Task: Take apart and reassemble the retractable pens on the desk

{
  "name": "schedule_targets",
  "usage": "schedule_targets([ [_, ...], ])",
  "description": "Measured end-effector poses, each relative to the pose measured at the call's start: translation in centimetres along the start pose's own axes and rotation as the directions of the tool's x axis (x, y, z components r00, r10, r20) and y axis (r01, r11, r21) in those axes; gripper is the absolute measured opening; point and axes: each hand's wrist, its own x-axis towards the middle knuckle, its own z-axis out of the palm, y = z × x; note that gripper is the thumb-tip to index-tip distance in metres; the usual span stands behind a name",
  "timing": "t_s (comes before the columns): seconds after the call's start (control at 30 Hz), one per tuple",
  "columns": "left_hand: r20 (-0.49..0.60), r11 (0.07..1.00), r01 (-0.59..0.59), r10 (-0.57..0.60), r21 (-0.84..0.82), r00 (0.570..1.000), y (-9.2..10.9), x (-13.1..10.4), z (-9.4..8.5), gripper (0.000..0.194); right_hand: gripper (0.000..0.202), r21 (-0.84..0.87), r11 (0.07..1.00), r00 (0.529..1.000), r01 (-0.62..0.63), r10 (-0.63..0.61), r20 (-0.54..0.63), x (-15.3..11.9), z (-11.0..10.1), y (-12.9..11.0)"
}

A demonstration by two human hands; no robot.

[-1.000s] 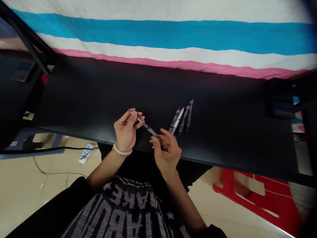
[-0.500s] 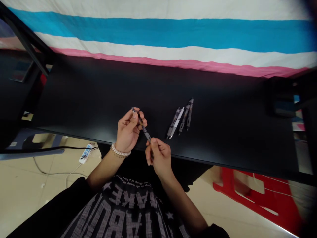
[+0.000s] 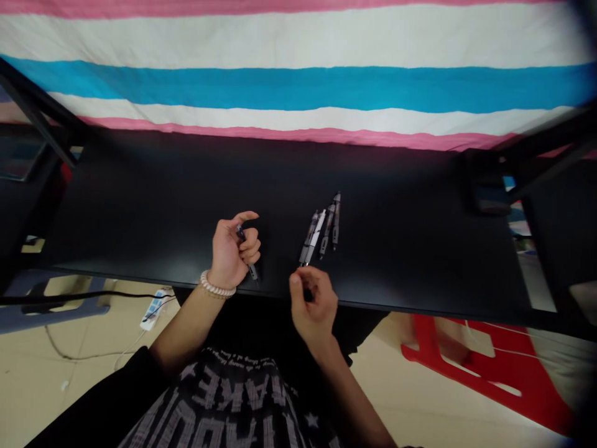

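Note:
My left hand [image 3: 236,249] is closed around a dark pen [image 3: 252,272]. Its index finger sticks out, and the other fingers curl over the barrel; the pen's grey lower end points down toward the table's near edge. My right hand [image 3: 316,305] is off that pen, with thumb and index finger curled together in a loose pinch. Whether anything small sits between those fingertips is hidden. Just beyond them lie several pens side by side: a white pen [image 3: 318,233] and dark pens with grey ends, such as the rightmost pen [image 3: 336,224].
The pens lie on a black table [image 3: 410,249]. A striped cloth [image 3: 298,87] hangs along its far side. Below on the floor are a red plastic stool [image 3: 504,379] at the right and a white power strip [image 3: 155,309] with cables at the left.
My right hand has let go of the pen's lower end and moved right, near the lying pens. My left fingers have curled around the held pen. The whole view has shifted slightly.

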Motion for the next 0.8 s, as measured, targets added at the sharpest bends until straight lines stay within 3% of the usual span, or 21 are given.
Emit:
schedule_targets([
  [0.13, 0.03, 0.926, -0.142, 0.14, 0.35, 0.99, -2.2, 1.6, 0.4, 0.057, 0.014, -0.199, 0.98, 0.987, 0.004, -0.036, -0.159, 3.7, -2.5, 1.8],
  [0.23, 0.097, 0.687, -0.291, 0.307, 0.666, 0.947, -3.4, 1.3, -0.1, 0.061, 0.022, -0.32, 0.947, 0.985, 0.015, -0.068, -0.156, 6.4, -3.8, 3.2],
  [0.33, 0.247, 0.402, -0.39, 0.363, 0.829, 0.899, -3.6, 0.3, -1.0, 0.061, 0.029, -0.359, 0.933, 0.995, 0.022, -0.056, -0.085, 8.3, -4.2, 4.1],
  [0.4, 0.43, 0.191, -0.509, 0.34, 0.84, 0.837, -3.4, -0.3, -1.5, 0.058, 0.028, -0.359, 0.932, 0.997, 0.055, -0.074, -0.037, 9.0, -4.1, 4.3],
  [0.47, 0.59, -0.01, -0.605, 0.232, 0.796, 0.773, -3.2, -0.4, -1.8, 0.067, 0.026, -0.334, 0.938, 0.996, 0.089, -0.091, 0.009, 9.4, -3.9, 4.2],
  [0.6, 0.707, -0.346, -0.664, -0.003, 0.663, 0.707, -3.9, 0.6, -1.5, 0.098, 0.022, -0.24, 0.965, 0.991, 0.111, -0.09, 0.095, 8.9, -3.1, 3.6],
  [0.67, 0.712, -0.429, -0.663, -0.06, 0.614, 0.699, -4.4, 1.5, -1.0, 0.102, 0.02, -0.197, 0.974, 0.989, 0.109, -0.086, 0.122, 8.2, -2.6, 3.3],
  [0.8, 0.712, -0.476, -0.658, -0.09, 0.583, 0.697, -4.8, 2.3, -0.5, 0.103, 0.02, -0.113, 0.99, 0.984, 0.086, -0.066, 0.163, 6.9, -1.6, 2.9],
])
